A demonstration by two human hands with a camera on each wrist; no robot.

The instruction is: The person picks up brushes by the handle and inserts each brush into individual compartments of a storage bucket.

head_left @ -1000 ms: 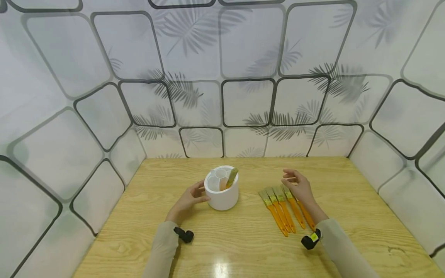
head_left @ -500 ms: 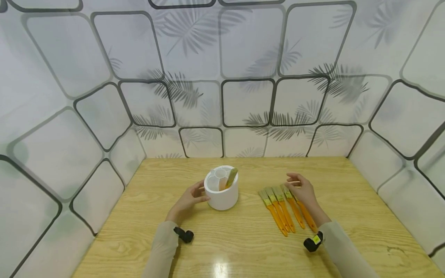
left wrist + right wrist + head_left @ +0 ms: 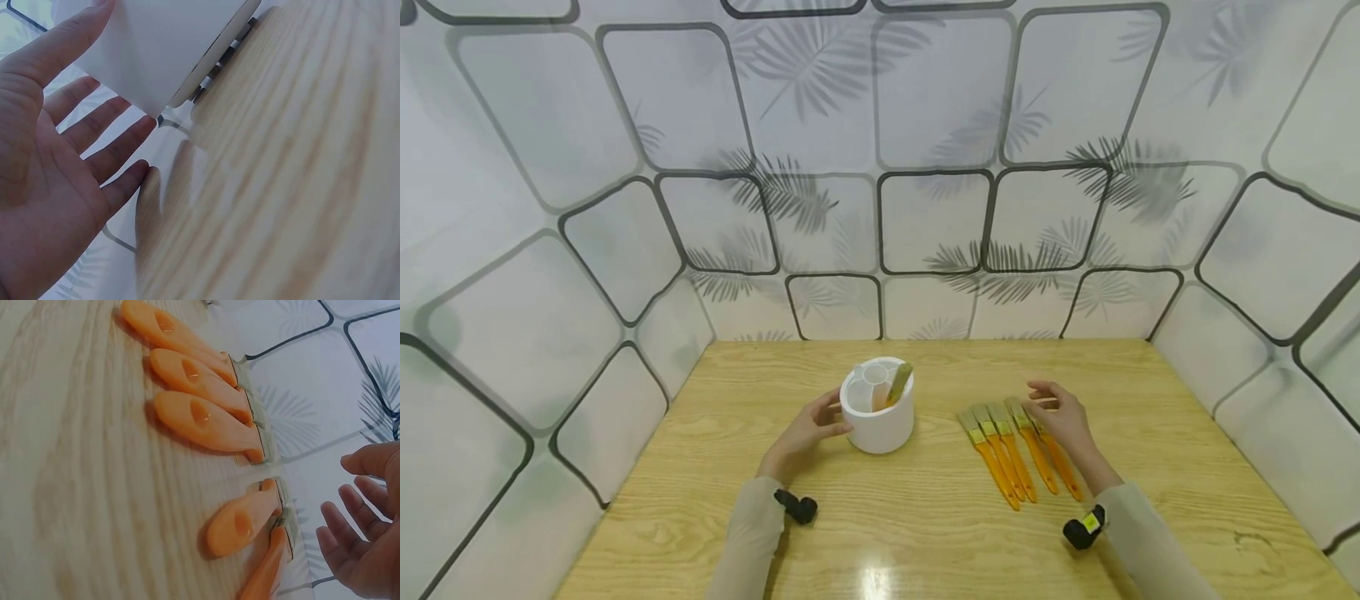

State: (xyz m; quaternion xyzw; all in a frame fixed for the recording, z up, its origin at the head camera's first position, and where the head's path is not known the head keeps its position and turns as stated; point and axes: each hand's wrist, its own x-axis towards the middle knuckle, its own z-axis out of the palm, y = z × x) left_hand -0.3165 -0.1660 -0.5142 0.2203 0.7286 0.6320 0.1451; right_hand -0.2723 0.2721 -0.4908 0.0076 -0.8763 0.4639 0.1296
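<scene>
the loose, empty right hand point(image 3: 1064, 419) drifts rightward by the brushes point(image 3: 1016, 457), so none is lifted yet; the relaxed left hand point(image 3: 803, 432) seemingly touches the cup point(image 3: 882, 434).

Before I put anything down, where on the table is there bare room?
The wooden table is bare between the white divided holder and the five orange-handled paintbrushes, and right of the right hand. It is crowded around the brushes and at the holder's left side, by the left hand.
</scene>
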